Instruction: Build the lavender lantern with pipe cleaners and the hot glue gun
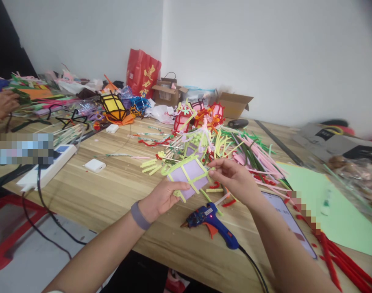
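My left hand (166, 196) is closed around the lower left side of a small lantern (194, 170) with lilac panels and yellow-green pipe-cleaner edges. The lantern is tilted above the table. At its right end, the thumb and fingers of my right hand (230, 177) are pinched together; whatever lies between them is too small to make out. Just below the lantern, a blue hot glue gun (214, 221) with an orange trigger rests on the table, a red light lit on its body. Beyond the lantern are short yellow-green pipe-cleaner pieces (151, 166).
A phone (291, 221) lies right of the glue gun, beside green sheets (329, 207) and red pipe cleaners (347, 260). Finished lanterns (113, 106) and cardboard boxes (234, 105) stand farther back. A power strip (51, 165) with cables is at left, near another person's hand (4, 102).
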Tool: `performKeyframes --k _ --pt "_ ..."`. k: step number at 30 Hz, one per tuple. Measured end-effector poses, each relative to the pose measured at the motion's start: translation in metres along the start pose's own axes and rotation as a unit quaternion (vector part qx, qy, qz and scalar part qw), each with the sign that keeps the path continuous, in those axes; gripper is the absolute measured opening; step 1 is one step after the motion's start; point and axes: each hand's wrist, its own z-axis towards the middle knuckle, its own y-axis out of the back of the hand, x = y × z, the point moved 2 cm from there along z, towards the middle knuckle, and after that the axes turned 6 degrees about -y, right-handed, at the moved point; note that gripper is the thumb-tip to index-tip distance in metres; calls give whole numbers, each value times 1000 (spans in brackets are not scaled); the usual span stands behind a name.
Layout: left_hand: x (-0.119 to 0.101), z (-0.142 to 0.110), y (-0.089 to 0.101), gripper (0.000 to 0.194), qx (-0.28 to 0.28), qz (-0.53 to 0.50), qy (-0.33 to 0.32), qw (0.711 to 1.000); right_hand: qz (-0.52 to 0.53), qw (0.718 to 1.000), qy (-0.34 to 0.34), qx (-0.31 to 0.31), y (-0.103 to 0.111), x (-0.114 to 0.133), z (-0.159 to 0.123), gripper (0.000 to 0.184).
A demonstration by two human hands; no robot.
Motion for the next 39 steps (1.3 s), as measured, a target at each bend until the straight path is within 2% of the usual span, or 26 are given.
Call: performKeyframes --k 7,13,21,26,29,32,33,35,37,39 --pt "-1 -1 -2 58 -8 0 -1 1000 -116 990 58 -55 -1 5 -4 17" --pt "1 1 2 57 -3 -5 -8 1000 -176 979 72 -78 -3 10 -6 9" --pt "2 1 2 59 -4 0 -2 1000 -213 969 99 -70 -6 16 -11 5" --pt "0 2 2 51 -9 -6 -9 1000 -220 969 99 -53 -7 12 -7 8" --pt "-2 3 3 50 -28 -9 -20 999 -234 964 102 -74 2 12 -5 20" --pt "-2 3 4 48 -36 -4 -23 999 -285 953 53 -88 14 14 -15 24" --pt "-1 3 4 47 -38 -2 -20 999 -314 947 12 -63 15 13 -22 27" --pt "-1 3 5 45 -49 5 -10 999 -378 922 -79 36 10 8 -42 34" --pt "-1 2 4 46 -57 4 -9 998 -423 887 -144 117 -2 -2 -65 26" --pt "-1 2 3 49 -51 -7 -21 998 -425 873 -185 150 -15 -13 -85 17"
